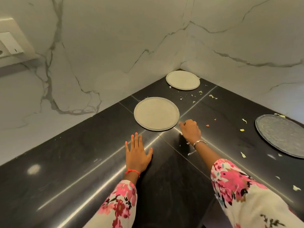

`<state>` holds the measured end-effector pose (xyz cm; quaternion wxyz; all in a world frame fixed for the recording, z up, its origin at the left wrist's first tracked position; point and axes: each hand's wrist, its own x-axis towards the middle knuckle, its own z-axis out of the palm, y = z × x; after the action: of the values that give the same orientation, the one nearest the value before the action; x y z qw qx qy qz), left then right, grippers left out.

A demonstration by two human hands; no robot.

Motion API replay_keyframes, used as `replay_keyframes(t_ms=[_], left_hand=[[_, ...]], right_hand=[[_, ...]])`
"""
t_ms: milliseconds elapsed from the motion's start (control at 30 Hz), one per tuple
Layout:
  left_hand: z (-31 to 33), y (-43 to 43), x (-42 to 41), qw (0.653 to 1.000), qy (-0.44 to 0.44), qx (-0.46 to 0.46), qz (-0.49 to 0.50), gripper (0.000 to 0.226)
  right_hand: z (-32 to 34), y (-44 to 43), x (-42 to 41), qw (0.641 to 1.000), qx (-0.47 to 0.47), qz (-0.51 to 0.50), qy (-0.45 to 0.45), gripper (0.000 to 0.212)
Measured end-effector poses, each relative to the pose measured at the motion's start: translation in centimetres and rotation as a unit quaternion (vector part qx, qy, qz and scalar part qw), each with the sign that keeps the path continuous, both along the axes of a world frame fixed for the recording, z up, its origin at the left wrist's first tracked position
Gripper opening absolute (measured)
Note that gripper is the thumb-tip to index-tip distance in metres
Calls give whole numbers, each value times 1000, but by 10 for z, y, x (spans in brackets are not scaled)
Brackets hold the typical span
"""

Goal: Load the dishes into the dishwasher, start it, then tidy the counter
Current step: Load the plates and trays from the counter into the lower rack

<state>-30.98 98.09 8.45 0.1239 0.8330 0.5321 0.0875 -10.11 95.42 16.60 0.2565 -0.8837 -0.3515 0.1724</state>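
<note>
Two pale beige plates lie flat on the black counter point(82, 162): the near plate point(156, 113) in the middle and the far plate point(183, 80) in the corner. A dark grey speckled plate point(281, 134) sits at the right edge. My left hand point(137, 153) lies flat on the counter with fingers spread, a short way in front of the near plate. My right hand point(190, 129) hovers just right of the near plate's rim with its fingers curled under; nothing shows in its grip.
Small food scraps point(212, 96) are scattered between the plates and along the right side of the counter. White marble walls point(115, 46) close in the corner. A pale switch plate point(11, 43) sits on the left wall.
</note>
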Motion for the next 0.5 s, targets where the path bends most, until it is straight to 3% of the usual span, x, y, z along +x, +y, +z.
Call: replay_keyframes(t_ms=[167,300,433,500], left_hand=[[-5,3,0,1000,-14,8,9,89],[-4,2,0,1000,-3,7,11,87],[-3,3,0,1000,-8,6,13,87],[-3,2,0,1000,-9,1,12,87]], right_hand=[[-12,38,-1,997,-36,-27,60,49],[-17,51,-1,993,-46,-74,78,40],[-20,54,1,975,32,-128,181,33],[-18,50,2,942,106,-190,257,25]])
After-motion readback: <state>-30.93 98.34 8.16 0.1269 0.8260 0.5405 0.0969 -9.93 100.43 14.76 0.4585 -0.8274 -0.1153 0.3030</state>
